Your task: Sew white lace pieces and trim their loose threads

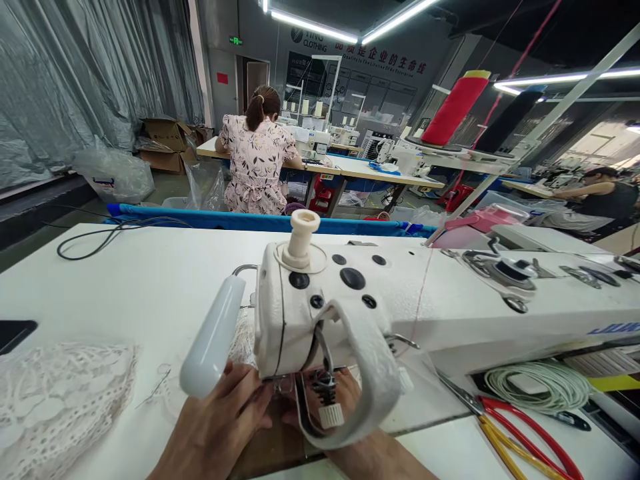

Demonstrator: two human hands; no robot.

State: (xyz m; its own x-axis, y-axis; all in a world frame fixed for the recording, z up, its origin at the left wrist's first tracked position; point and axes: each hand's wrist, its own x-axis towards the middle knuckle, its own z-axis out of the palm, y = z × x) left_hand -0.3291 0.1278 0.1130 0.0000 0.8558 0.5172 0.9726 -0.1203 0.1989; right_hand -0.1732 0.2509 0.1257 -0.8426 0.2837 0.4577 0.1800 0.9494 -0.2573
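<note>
White lace fabric [243, 339] shows behind the head of a white sewing machine [425, 293] and runs down to my left hand [225, 413]. That hand is closed, its fingers bent and pressed together on the lace, left of the needle area. My right hand [347, 393] reaches under the machine head from the right, close to the presser area. The curved white arm and the thread tension spring [326, 390] cover most of its fingers, so its grip is hidden. The needle itself is out of sight behind the machine head.
A lace piece [65, 400] lies at left near a dark phone-like object [15, 335]. A pale lamp [214, 337] hangs beside the machine head. Red-and-yellow-handled scissors [525, 433] and a coiled cord [540, 385] lie right. A person [260, 157] sits working ahead.
</note>
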